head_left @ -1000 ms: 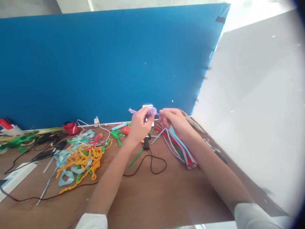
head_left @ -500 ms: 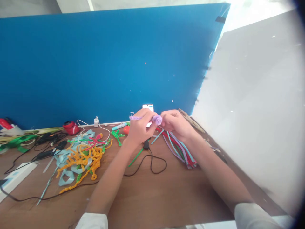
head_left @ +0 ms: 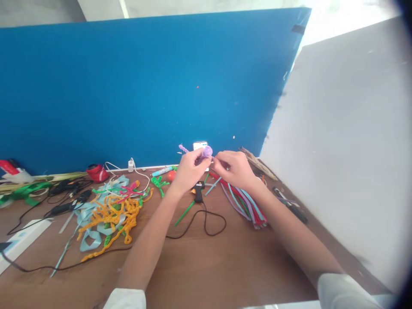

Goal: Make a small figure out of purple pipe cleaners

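Between the fingers and thumb of my left hand is a purple pipe cleaner, its one part wound into a small round coil. A fuzzy purple end sticks out past the hand at upper left. My right hand is closed just right of the coil, its fingertips pinching a thin purple end of the same piece. Below the hands lies a black glue gun, partly covered by my left hand. A bundle of coloured pipe cleaners lies under my right wrist. Behind the hands a phone with a lit screen stands upright.
At left is a tangle of orange pipe cleaners and light blue ribbon. A white power strip lies at the left edge. The glue gun's black cord loops over the table. A blue partition rises behind.
The purple coil has turned and shifted slightly up and left. My right fingers have moved a little lower and left, and more of the glue gun shows.
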The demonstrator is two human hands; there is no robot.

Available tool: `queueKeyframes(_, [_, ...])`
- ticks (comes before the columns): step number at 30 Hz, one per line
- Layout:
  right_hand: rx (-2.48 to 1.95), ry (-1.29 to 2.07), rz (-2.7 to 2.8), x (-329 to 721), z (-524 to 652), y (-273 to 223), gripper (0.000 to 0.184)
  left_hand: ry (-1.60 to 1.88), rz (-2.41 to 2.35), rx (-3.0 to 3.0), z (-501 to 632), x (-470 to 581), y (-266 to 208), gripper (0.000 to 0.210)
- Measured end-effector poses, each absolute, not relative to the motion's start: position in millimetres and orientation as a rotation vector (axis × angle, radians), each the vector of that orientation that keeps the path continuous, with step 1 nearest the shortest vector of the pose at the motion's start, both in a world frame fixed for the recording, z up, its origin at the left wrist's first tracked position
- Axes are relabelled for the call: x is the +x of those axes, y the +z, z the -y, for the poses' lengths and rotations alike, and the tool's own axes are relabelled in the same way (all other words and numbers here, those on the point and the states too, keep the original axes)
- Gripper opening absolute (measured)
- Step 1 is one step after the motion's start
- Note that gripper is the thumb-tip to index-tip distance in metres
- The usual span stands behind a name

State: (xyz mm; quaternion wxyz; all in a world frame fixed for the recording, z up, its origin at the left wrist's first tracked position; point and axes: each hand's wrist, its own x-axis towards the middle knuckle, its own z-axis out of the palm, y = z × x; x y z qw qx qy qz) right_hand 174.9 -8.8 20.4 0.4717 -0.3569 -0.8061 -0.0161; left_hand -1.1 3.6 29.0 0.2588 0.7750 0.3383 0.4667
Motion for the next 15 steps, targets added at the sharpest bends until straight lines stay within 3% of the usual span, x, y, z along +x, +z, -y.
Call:
queueKeyframes(4, [-0.78,0.796,1.679,173.0,11.6,25.1,0.03,1.491,-0.919,2.307,1.5,2.2,31.6,0.018])
queueKeyframes(8, [-0.622,1.412,1.46,173.6,9.3,26.3,0.028,1.586,-0.908,2.451,0.8,1.7,30.3,0.011])
queueKeyframes(11, [-0.516,1.657,1.369,173.6,6.0,23.9,0.025,1.56,-0.878,2.506,-1.4,0.2,28.7,0.011])
queueKeyframes(15, [-0.465,1.673,1.37,171.6,3.3,20.6,0.023,1.489,-0.867,2.516,-2.9,-1.7,28.4,0.009])
